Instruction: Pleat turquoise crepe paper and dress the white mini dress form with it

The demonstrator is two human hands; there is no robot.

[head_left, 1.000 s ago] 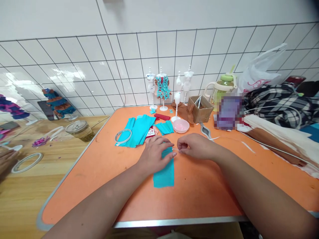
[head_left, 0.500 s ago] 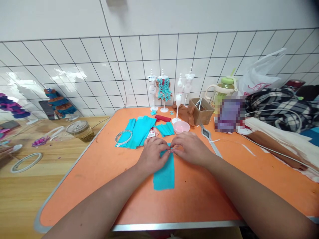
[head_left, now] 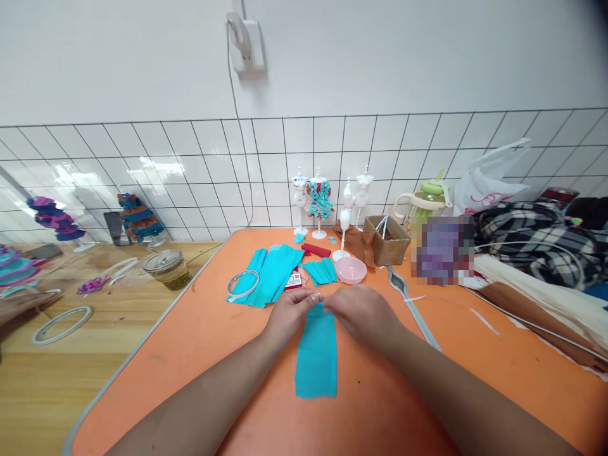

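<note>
A strip of turquoise crepe paper (head_left: 317,358) lies on the orange table, its near end flat towards me. At its far end, my left hand (head_left: 289,315) pinches the paper between thumb and fingers. Close beside it, my right hand (head_left: 363,311) is closed at the same end, its fingertips slightly blurred and partly hidden. Beyond the hands are a larger turquoise crepe paper sheet (head_left: 276,269) with a roll of tape (head_left: 243,295) on it, a small pleated turquoise piece (head_left: 320,271) and a pink bowl (head_left: 351,270).
Small white mannequins (head_left: 346,215) stand at the back, one dressed in turquoise and red (head_left: 319,199). A cardboard box (head_left: 387,240), a lidded drink jug (head_left: 430,199) and plaid cloth (head_left: 517,231) are right. On the wooden table left stands a glass jar (head_left: 167,271); a co-worker's hand (head_left: 28,306) shows there.
The view has tilted upward, so a wall socket now shows. My right fingers have curled in more at the paper's far end, and my left hand's pinch shows more clearly.
</note>
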